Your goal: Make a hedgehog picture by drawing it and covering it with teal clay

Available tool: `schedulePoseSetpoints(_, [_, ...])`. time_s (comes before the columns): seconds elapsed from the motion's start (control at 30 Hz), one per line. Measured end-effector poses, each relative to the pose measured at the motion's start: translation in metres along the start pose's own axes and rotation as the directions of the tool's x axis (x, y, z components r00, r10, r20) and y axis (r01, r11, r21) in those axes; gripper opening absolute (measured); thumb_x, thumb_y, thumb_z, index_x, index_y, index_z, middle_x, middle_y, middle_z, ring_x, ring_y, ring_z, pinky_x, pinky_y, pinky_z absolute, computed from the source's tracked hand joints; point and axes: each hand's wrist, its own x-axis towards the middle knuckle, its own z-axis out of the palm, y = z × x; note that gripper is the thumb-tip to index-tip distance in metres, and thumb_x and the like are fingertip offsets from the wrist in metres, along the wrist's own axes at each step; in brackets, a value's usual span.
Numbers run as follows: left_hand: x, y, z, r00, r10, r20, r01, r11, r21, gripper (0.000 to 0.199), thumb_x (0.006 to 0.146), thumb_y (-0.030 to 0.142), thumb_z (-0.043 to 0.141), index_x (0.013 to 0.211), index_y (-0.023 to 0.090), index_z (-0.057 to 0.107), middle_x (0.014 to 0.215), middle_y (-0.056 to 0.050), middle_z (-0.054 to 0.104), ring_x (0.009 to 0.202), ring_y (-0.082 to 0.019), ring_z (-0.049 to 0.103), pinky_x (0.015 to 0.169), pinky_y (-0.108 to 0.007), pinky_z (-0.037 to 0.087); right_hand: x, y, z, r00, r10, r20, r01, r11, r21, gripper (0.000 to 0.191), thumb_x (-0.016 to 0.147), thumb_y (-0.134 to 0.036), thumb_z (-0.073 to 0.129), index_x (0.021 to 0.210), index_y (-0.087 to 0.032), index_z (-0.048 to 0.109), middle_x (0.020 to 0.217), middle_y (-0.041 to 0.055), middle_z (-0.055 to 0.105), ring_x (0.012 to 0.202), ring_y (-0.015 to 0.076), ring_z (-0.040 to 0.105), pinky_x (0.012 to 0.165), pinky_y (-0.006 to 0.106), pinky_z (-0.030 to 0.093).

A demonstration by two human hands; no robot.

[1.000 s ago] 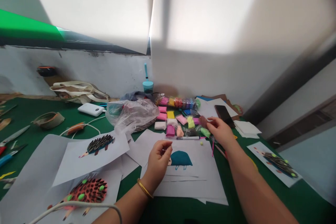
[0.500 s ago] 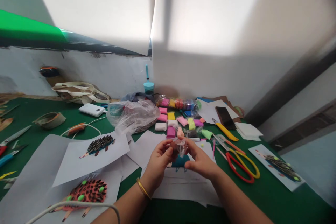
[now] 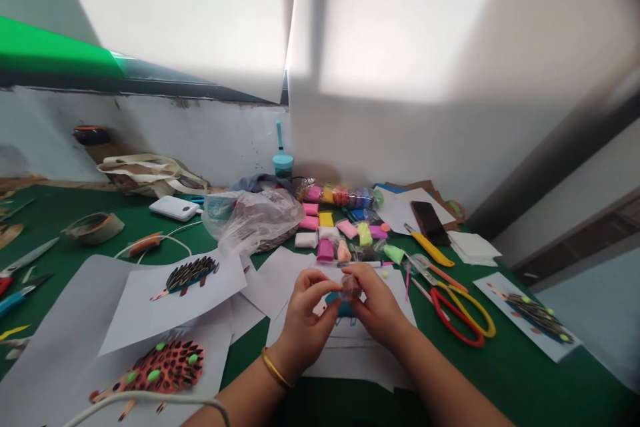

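A small brown clay packet point(image 3: 351, 288) in a clear wrapper is held up above the paper. My right hand point(image 3: 376, 303) grips it between thumb and curled fingers. From the other side, my left hand point(image 3: 307, 320) pinches at the packet's left edge, a gold bangle on its wrist. Beneath both hands lies a sheet of white paper point(image 3: 360, 363) bearing a blue shape point(image 3: 345, 307) with small outlined legs, partly hidden by the fingers. Several coloured clay packets, among them a magenta one point(image 3: 325, 251) and a peach one point(image 3: 344, 251), lie just beyond.
Red-and-yellow-handled scissors point(image 3: 463, 320), a yellow cutter point(image 3: 435, 250) and a phone point(image 3: 430, 222) lie on the right. Hedgehog pictures on paper point(image 3: 125, 313) cover the left, crossed by a white cable point(image 3: 150, 397). A crumpled plastic bag point(image 3: 253, 217) sits at the back.
The brown clay packet has turned and shifted slightly right, from my left fingers into my right hand's grip. My hands have come closer together, and the loose wrapper end shows less.
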Motion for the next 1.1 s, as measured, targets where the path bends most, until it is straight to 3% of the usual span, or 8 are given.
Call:
schedulePoseSetpoints(0.27, [-0.001,0.000,-0.003,0.994,0.065,0.082,-0.083,0.967,0.243,0.027,0.085,0.013,0.060,0.109,0.026,0.063,0.108,-0.008,0.055,0.100,-0.022,0.057,0.089,-0.039,0.049,-0.001,0.002,0.001,0.999,-0.034,0.018,0.035,0.994,-0.099,0.041,0.080,-0.010,0.056,0.119,-0.024,0.054,0.106,0.0080,0.061,0.097,0.0248,0.057,0.084,0.041,0.050])
schedulePoseSetpoints(0.47, [0.001,0.000,-0.008,0.982,0.152,0.113,-0.188,0.846,0.499,0.022,0.085,0.021,0.065,0.105,0.029,0.069,0.105,-0.007,0.063,0.095,-0.024,0.059,0.086,-0.041,0.044,-0.003,0.000,0.004,0.997,-0.066,0.047,0.074,0.977,-0.199,0.041,0.080,-0.011,0.059,0.119,-0.022,0.055,0.102,0.0087,0.062,0.091,0.0252,0.057,0.078,0.040,0.050])
schedulePoseSetpoints(0.6, [0.004,0.002,-0.010,0.978,0.119,0.171,-0.198,0.787,0.584,0.020,0.086,0.028,0.066,0.105,0.027,0.069,0.099,-0.007,0.067,0.090,-0.025,0.060,0.085,-0.042,0.039,-0.005,0.001,0.007,0.993,-0.098,0.071,0.114,0.955,-0.272,0.046,0.077,-0.011,0.062,0.121,-0.022,0.055,0.101,0.0093,0.061,0.091,0.0261,0.057,0.078,0.041,0.050])
schedulePoseSetpoints(0.83, [0.005,0.002,-0.008,0.974,0.053,0.222,-0.174,0.801,0.573,0.012,0.088,0.028,0.062,0.097,0.024,0.069,0.093,-0.006,0.070,0.085,-0.025,0.062,0.085,-0.043,0.037,-0.008,0.000,0.011,0.984,-0.159,0.076,0.176,0.889,-0.423,0.040,0.086,-0.019,0.059,0.126,-0.020,0.054,0.102,0.0118,0.061,0.091,0.0281,0.055,0.079,0.044,0.048])
schedulePoseSetpoints(1.0, [0.006,0.001,-0.003,0.976,-0.096,0.196,-0.001,0.897,0.441,0.013,0.082,0.019,0.068,0.094,0.024,0.069,0.096,-0.004,0.070,0.090,-0.024,0.063,0.081,-0.039,0.043,-0.009,-0.002,0.016,0.986,-0.151,0.073,0.168,0.870,-0.463,0.041,0.086,-0.017,0.057,0.126,-0.019,0.054,0.099,0.0117,0.061,0.088,0.0278,0.055,0.075,0.043,0.048])
schedulePoseSetpoints(1.1, [0.007,-0.001,-0.003,0.982,-0.109,0.154,0.042,0.922,0.384,0.008,0.081,0.018,0.069,0.086,0.024,0.070,0.096,-0.004,0.070,0.091,-0.024,0.063,0.083,-0.038,0.044,-0.008,-0.006,0.016,0.989,-0.132,0.059,0.145,0.909,-0.391,0.044,0.084,-0.012,0.055,0.127,-0.021,0.054,0.100,0.0109,0.061,0.091,0.0270,0.055,0.078,0.043,0.049])
